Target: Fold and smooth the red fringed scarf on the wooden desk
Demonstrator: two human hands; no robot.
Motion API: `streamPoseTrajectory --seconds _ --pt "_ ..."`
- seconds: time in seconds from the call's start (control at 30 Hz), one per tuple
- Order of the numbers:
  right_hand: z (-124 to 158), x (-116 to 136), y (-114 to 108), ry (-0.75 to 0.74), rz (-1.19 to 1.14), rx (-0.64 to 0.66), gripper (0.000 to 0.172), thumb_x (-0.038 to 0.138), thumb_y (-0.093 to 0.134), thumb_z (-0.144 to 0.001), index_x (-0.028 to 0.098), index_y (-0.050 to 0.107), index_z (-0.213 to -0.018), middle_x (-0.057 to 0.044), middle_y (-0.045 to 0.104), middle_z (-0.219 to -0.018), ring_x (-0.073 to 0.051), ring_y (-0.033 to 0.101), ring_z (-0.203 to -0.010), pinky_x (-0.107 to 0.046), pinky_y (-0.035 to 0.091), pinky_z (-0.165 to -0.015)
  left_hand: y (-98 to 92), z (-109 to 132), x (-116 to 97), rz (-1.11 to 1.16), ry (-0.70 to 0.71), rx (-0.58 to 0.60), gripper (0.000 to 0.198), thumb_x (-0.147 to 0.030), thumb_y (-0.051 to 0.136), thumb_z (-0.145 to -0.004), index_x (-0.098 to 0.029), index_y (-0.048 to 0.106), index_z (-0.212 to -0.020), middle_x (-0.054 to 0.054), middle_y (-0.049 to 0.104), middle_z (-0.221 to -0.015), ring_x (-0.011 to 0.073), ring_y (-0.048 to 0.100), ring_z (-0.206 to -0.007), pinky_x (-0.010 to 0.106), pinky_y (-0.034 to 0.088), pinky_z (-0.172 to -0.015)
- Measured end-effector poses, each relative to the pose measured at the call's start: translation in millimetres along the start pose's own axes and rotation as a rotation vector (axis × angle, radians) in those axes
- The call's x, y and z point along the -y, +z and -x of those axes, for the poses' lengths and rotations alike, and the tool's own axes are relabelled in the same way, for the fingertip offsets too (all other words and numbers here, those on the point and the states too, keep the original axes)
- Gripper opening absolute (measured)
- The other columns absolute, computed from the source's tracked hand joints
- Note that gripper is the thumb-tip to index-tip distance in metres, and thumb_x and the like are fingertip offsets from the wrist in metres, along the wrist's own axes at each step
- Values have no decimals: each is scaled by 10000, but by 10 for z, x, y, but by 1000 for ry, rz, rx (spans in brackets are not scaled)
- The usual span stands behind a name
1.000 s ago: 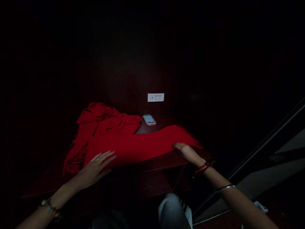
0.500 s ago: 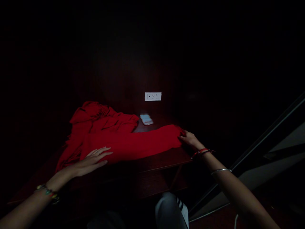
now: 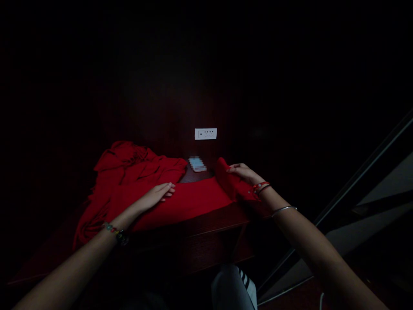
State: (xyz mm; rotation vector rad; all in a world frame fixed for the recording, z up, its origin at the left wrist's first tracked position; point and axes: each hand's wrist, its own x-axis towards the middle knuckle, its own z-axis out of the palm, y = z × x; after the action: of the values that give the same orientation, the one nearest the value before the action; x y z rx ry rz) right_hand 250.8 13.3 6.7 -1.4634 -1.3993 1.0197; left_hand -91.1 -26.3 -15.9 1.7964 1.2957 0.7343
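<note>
A long red scarf (image 3: pixel 190 200) lies across a dark wooden table (image 3: pixel 206 228), bunched in a heap at the far left. My left hand (image 3: pixel 158 194) rests on the scarf's middle stretch, palm down with the fingers curled slightly inward. My right hand (image 3: pixel 243 173) grips the scarf's right end and has it lifted and folded over toward the left. A beaded bracelet sits on my left wrist; red and silver bangles are on my right.
A small pale phone-like object (image 3: pixel 197 164) lies on the table behind the scarf. A white wall socket (image 3: pixel 205 134) is on the dark panel above it. A slanted rail (image 3: pixel 355 189) runs at the right. My knee (image 3: pixel 234 286) shows below the table edge.
My right hand took hold of the scarf's fringed right end and swung it up and leftward. My left hand slid right along the scarf toward the middle.
</note>
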Motion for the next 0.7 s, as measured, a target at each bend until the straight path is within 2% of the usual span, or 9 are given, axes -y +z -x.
streamPoseTrajectory --seconds 0.07,0.13,0.2,0.27,0.33,0.47,0.57,0.63,0.7 --pt "86 132 351 -68 -28 95 147 153 590 -650 130 593 -795 -16 619 -655 -100 543 -553 -197 433 -535 141 -107 -90 310 -102 13 575 -601 314 -768 -184 410 -1153 108 543 -1080 185 549 -917 328 461 -758" --pt "165 163 703 -166 49 166 183 114 594 -638 131 606 -819 -5 624 -667 -95 544 -576 -189 424 -556 292 -193 -168 505 -205 16 587 -603 324 -769 -198 343 -1193 123 529 -1073 181 569 -865 325 480 -721" --pt "217 107 941 -213 207 238 194 69 587 -626 125 619 -810 -9 634 -687 -103 557 -617 -190 419 -576 451 -258 -222 563 -309 -2 580 -581 333 -780 -194 302 -1211 141 506 -1082 178 581 -814 316 491 -691" --pt "228 2 978 -246 346 211 181 76 564 -655 128 628 -816 -25 649 -753 -119 575 -692 -194 419 -617 602 -310 -248 475 -347 -27 542 -521 346 -805 -191 265 -1228 148 468 -1132 171 576 -821 286 494 -670" --pt "197 -124 808 -256 470 96 169 126 533 -706 136 630 -844 -45 652 -831 -136 582 -770 -201 416 -665 726 -355 -254 330 -330 -41 509 -445 373 -820 -203 231 -1245 131 443 -1177 165 564 -859 258 493 -659" --pt "73 -422 172 -147 754 -172 262 243 520 -742 152 598 -975 -91 612 -990 -179 559 -907 -222 402 -732 865 -440 -257 156 -287 -57 556 -326 469 -787 -209 213 -1267 111 481 -1141 197 545 -912 289 485 -680" --pt "-8 -673 -168 32 883 -177 423 366 592 -678 154 566 -1043 -123 579 -1041 -219 536 -952 -250 405 -740 935 -466 -278 12 -226 -140 633 -250 547 -728 -184 236 -1276 143 413 -1208 257 441 -1073 354 419 -820" --pt "-48 -814 -252 90 865 -148 537 383 650 -605 129 547 -1067 -149 559 -1059 -249 518 -970 -273 408 -740 1015 -448 -311 -244 -86 -231 630 -269 560 -717 -168 273 -1270 160 317 -1285 283 340 -1162 381 335 -909" --pt "-75 -904 -258 78 784 -126 553 335 686 -557 108 555 -1044 -153 570 -1027 -251 524 -948 -271 413 -718 1132 -408 -363 -551 109 -223 589 -368 533 -734 -168 327 -1249 157 300 -1305 295 309 -1183 403 291 -937"
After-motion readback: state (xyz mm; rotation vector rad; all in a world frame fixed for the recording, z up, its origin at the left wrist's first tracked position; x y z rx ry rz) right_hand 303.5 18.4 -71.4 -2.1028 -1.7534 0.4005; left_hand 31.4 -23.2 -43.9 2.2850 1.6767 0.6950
